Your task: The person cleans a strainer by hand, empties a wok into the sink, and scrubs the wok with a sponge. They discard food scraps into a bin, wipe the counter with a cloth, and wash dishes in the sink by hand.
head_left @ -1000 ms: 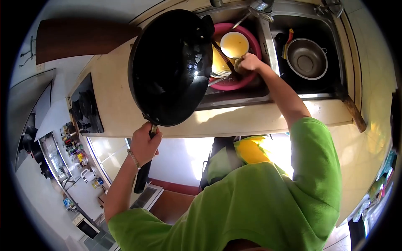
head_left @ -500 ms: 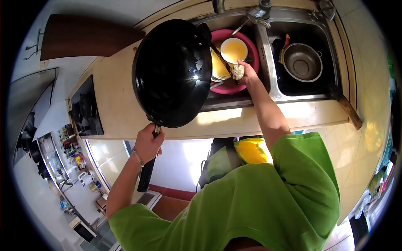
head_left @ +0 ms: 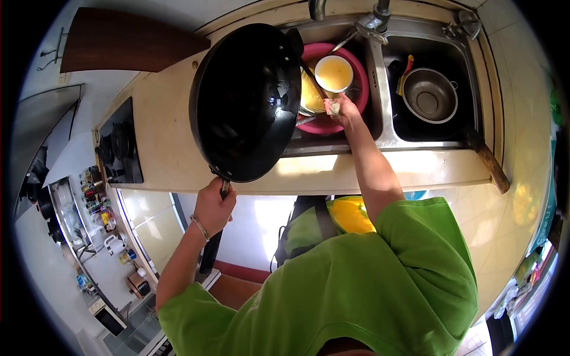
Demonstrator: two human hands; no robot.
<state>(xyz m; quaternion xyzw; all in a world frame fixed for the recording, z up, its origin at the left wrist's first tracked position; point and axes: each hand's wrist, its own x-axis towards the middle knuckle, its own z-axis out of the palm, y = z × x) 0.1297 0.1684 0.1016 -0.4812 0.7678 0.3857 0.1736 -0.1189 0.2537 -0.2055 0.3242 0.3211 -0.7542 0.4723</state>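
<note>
My left hand [head_left: 214, 206] grips the long black handle of a large black wok [head_left: 246, 101], held tilted over the counter edge and the left sink. My right hand [head_left: 342, 111] is closed on a small pale scrubbing cloth [head_left: 333, 107] just right of the wok's rim, above a pink basin [head_left: 356, 104]. The basin sits in the left sink and holds a yellow-filled bowl [head_left: 333, 73], a yellow plate and utensils.
The right sink holds a steel pot [head_left: 430, 96] and a red-handled brush [head_left: 406, 70]. A tap [head_left: 373, 22] stands above the divider. A black hob [head_left: 122, 148] is set in the cream counter [head_left: 166, 142] at left. A wooden handle [head_left: 490, 160] lies at right.
My right hand drew back from the bowl toward the wok's rim with the cloth. The wok shifted slightly and stayed tilted in my left hand.
</note>
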